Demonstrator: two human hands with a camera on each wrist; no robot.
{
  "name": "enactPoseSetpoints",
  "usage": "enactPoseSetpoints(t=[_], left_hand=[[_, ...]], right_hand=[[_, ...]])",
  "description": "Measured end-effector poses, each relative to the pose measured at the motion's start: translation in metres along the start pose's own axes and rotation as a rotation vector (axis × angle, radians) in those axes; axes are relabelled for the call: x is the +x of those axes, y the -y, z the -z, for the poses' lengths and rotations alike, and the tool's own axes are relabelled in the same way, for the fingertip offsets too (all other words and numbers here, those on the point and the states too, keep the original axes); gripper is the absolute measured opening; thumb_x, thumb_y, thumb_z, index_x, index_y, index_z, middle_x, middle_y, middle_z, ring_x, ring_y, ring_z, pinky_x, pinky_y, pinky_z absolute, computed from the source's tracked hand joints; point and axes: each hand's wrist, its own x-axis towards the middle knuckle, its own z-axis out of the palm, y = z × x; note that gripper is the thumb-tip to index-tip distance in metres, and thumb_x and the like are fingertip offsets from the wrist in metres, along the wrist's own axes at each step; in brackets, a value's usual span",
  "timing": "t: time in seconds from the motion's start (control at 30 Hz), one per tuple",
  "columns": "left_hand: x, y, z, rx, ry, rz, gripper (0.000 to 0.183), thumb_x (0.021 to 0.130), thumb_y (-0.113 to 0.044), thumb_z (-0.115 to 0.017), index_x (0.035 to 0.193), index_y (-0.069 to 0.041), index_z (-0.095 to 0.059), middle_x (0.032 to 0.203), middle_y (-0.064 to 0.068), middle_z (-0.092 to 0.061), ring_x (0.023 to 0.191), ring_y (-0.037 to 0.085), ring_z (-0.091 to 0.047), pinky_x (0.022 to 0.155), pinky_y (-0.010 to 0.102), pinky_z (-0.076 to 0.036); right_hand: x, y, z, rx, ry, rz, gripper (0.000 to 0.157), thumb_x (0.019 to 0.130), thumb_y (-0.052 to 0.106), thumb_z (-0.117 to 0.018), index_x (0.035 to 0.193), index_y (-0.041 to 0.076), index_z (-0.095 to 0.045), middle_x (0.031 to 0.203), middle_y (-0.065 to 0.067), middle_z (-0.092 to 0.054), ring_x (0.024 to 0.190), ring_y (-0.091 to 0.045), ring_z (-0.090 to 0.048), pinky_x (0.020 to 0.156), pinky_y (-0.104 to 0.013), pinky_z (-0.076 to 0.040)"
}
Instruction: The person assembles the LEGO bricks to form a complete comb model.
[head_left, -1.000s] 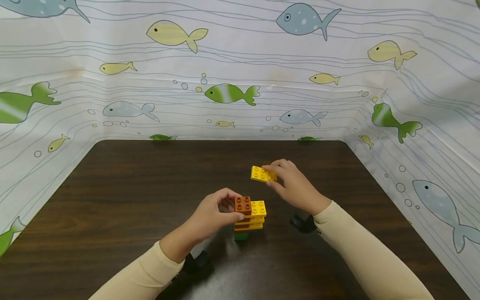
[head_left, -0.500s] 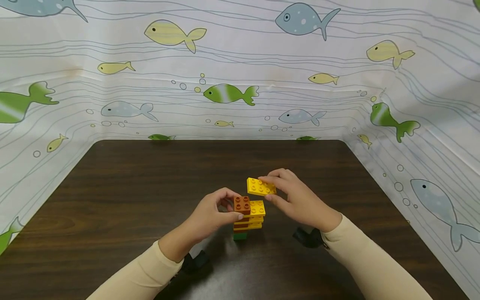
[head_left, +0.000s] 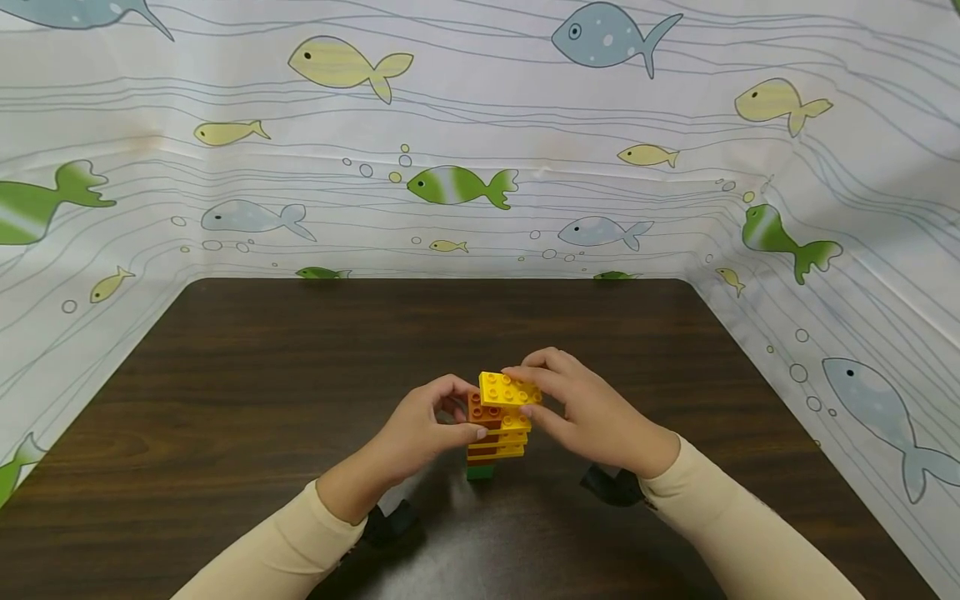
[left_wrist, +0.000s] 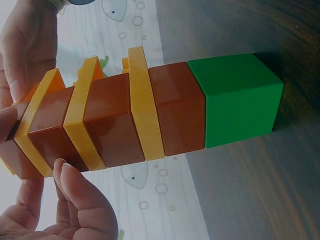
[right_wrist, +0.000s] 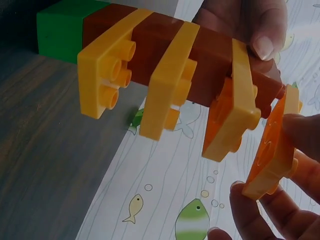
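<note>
A tower of toy building bricks stands on the dark table, with a green brick point(head_left: 480, 472) at its foot. Above that, brown bricks point(left_wrist: 107, 120) alternate with thin yellow bricks point(right_wrist: 167, 82) that jut out to the right. My left hand point(head_left: 416, 433) grips the tower near its top, thumb in front and fingers behind. Between thumb and fingers, my right hand point(head_left: 588, 408) pinches another flat yellow brick point(head_left: 498, 389) over the top brown brick point(head_left: 476, 408). In the right wrist view this yellow brick point(right_wrist: 275, 150) is slightly tilted; whether it touches the brown studs I cannot tell.
The dark wooden table point(head_left: 300, 358) extends around the tower. A white cloth point(head_left: 480, 108) printed with fish rises behind the table and along its sides. Black straps with small devices sit at both wrists point(head_left: 615, 485).
My right hand has brought the yellow brick down, nearer and to the left, from behind the tower to over its top. My left hand has stayed on the tower.
</note>
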Motion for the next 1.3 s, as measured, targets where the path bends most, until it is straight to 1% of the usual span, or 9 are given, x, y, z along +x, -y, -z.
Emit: enactPoseSetpoints(t=[0.13,0.47,0.67,0.9,1.1,1.3], left_hand=[[0.0,0.001,0.0,0.005,-0.002,0.002,0.035,0.085,-0.014,-0.073,0.113,0.0,-0.057,0.097,0.008,-0.058,0.088,0.022,-0.052,0.075,0.033,-0.047],[-0.001,0.001,-0.001,-0.004,-0.001,-0.021,0.032,0.084,-0.013,-0.072,0.11,0.0,-0.057,0.093,0.008,-0.057,0.086,0.023,-0.052,0.075,0.035,-0.047],[0.0,0.001,-0.002,-0.009,0.0,-0.023,0.031,0.084,-0.012,-0.072,0.108,0.0,-0.057,0.092,0.008,-0.057,0.086,0.023,-0.052,0.074,0.035,-0.047],[0.0,0.002,-0.001,-0.008,0.004,-0.011,0.033,0.084,-0.014,-0.072,0.11,-0.001,-0.057,0.094,0.008,-0.057,0.086,0.023,-0.052,0.073,0.035,-0.047],[-0.001,0.0,-0.001,-0.012,0.007,-0.001,0.034,0.085,-0.014,-0.072,0.112,0.0,-0.057,0.094,0.008,-0.057,0.086,0.023,-0.052,0.073,0.034,-0.047],[-0.002,-0.002,-0.003,-0.013,0.004,-0.018,0.039,0.085,-0.015,-0.072,0.117,0.0,-0.055,0.102,0.009,-0.056,0.089,0.022,-0.051,0.074,0.033,-0.048]], right_hand=[[0.001,0.002,0.0,-0.01,0.02,0.02,0.045,0.087,0.015,-0.072,0.13,0.01,-0.06,0.118,-0.002,-0.053,0.1,-0.014,-0.049,0.085,-0.032,-0.049],[0.004,0.007,0.004,-0.038,0.075,0.059,0.044,0.089,0.017,-0.07,0.13,0.009,-0.059,0.117,-0.002,-0.053,0.094,-0.013,-0.048,0.078,-0.028,-0.047],[0.007,0.008,0.007,-0.053,0.101,0.075,0.042,0.089,0.017,-0.07,0.129,0.008,-0.06,0.115,-0.004,-0.053,0.092,-0.013,-0.048,0.078,-0.028,-0.048],[0.01,0.01,0.008,-0.101,0.128,0.093,0.04,0.089,0.018,-0.069,0.127,0.008,-0.062,0.113,-0.004,-0.054,0.092,-0.014,-0.049,0.078,-0.028,-0.048],[0.011,0.013,0.009,-0.124,0.145,0.09,0.04,0.088,0.018,-0.07,0.126,0.008,-0.062,0.112,-0.004,-0.053,0.091,-0.014,-0.049,0.078,-0.028,-0.049],[0.01,0.013,0.01,-0.121,0.142,0.085,0.04,0.089,0.019,-0.07,0.127,0.008,-0.062,0.113,-0.004,-0.053,0.091,-0.014,-0.049,0.077,-0.028,-0.048]])
